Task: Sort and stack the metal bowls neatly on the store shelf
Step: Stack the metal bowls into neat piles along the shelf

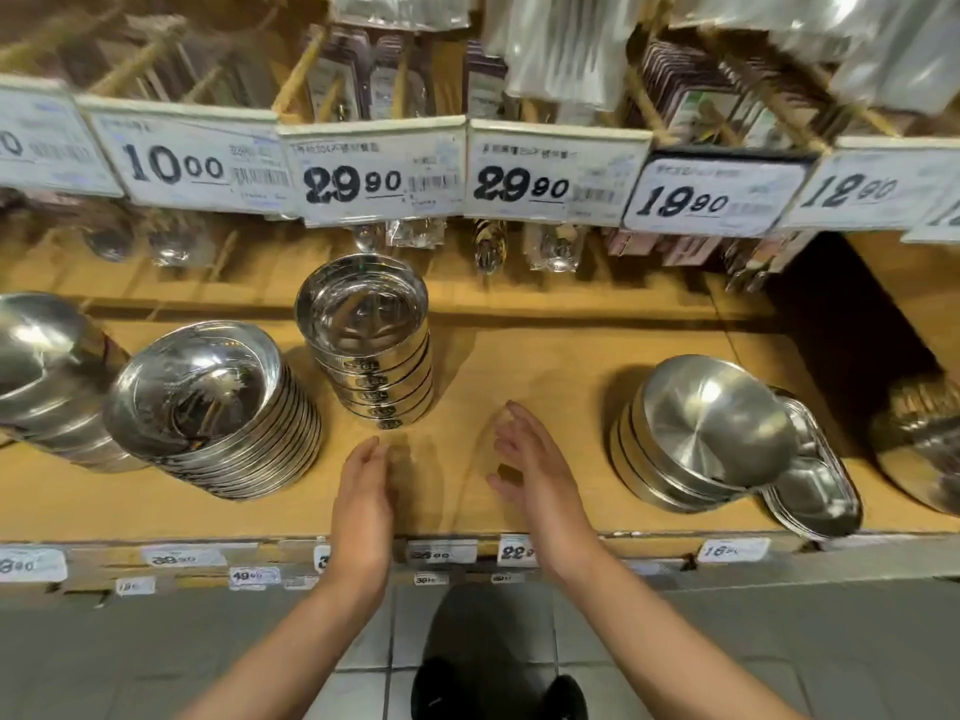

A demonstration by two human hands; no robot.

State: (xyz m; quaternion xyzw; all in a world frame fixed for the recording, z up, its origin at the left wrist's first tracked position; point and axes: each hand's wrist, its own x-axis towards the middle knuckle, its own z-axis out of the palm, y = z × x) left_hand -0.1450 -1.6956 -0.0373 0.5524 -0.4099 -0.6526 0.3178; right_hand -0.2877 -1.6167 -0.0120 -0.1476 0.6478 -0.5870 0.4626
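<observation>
A tall upright stack of straight-sided metal bowls (371, 345) stands mid-shelf. Left of it a leaning stack of wide shiny bowls (208, 402) rests on the wooden shelf (545, 366), and another bowl stack (41, 371) sits at the far left. On the right, a tilted bowl lies on a low stack of matte bowls (701, 433). My left hand (363, 491) and my right hand (530, 459) hover over the bare shelf just in front of the tall stack, palms facing each other, fingers apart, holding nothing.
Divided metal trays (815, 485) lean behind the right stack. Price tags (379, 174) hang along the upper shelf, with packaged cutlery (550, 252) behind. More metalware (924, 444) sits at the far right. Small price labels (441, 552) line the shelf's front edge above a tiled floor.
</observation>
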